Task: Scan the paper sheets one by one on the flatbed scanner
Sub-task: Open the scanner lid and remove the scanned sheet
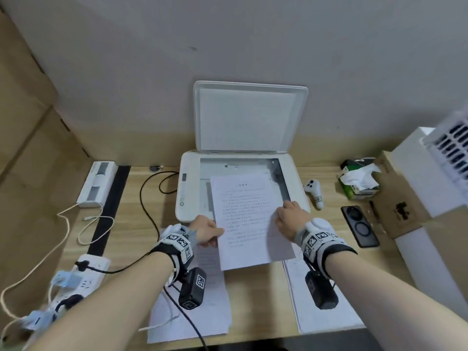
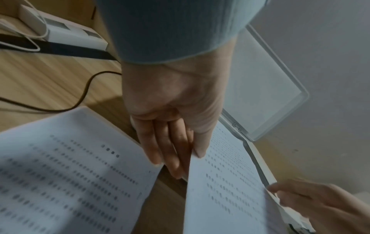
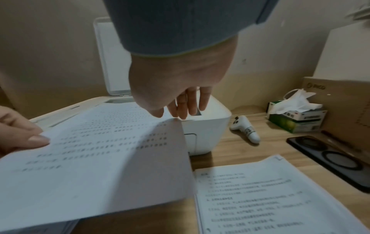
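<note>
A white flatbed scanner stands at the back of the desk, its lid raised and the glass bare at the far end. A printed paper sheet hangs text side up, half over the glass and half over the desk. My left hand pinches its left edge, thumb on top and fingers underneath. My right hand pinches the right edge, thumb on the sheet. One paper stack lies under my left wrist, another stack under my right.
Right of the scanner lie a white controller, a black phone, a tissue box and a cardboard box. On the left are a black cable, a white device and a power strip.
</note>
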A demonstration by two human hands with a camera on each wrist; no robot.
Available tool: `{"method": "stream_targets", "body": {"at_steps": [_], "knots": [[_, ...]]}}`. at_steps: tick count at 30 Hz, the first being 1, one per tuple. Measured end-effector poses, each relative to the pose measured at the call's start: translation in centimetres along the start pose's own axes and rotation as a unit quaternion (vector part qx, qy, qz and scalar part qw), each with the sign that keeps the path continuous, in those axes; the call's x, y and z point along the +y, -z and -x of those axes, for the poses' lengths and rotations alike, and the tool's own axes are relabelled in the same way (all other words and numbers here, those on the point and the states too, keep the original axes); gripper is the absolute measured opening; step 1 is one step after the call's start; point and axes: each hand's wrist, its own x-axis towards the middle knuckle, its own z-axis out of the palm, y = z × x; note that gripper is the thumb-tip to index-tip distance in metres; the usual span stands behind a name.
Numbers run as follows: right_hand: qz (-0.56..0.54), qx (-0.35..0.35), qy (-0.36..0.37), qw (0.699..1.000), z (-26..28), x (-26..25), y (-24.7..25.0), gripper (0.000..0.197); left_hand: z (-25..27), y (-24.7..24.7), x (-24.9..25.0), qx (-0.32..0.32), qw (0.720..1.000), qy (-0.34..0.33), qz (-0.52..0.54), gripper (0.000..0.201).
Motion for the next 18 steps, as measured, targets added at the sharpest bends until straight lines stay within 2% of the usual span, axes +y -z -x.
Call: {"method": "stream_targets", "body": {"at_steps": [5,10,13,18], "knots": [[-0.013,-0.015,-0.072,0.997,1.4,4.0,-0.4,0.039,0.6,-2.3,1.1,-0.027,0.999,-0.014,0.012,0.017],[-0.118,-0.033,-0.127,0.984,2.7,8.3,-2.8,0.037,1.1,-6.7,2.7,-0.049,0.999,0.002,-0.013,0.018],[-0.159,-0.079,-0.148,0.973,4.9,11.2,-5.3,0.030,1.2,-12.0,2.5,-0.077,0.995,0.023,-0.056,0.018],[-0.185,-0.104,-0.156,0.965,8.8,16.0,-10.9,0.031,1.3,-20.2,1.4,-0.098,0.989,0.051,-0.097,0.016]]}}
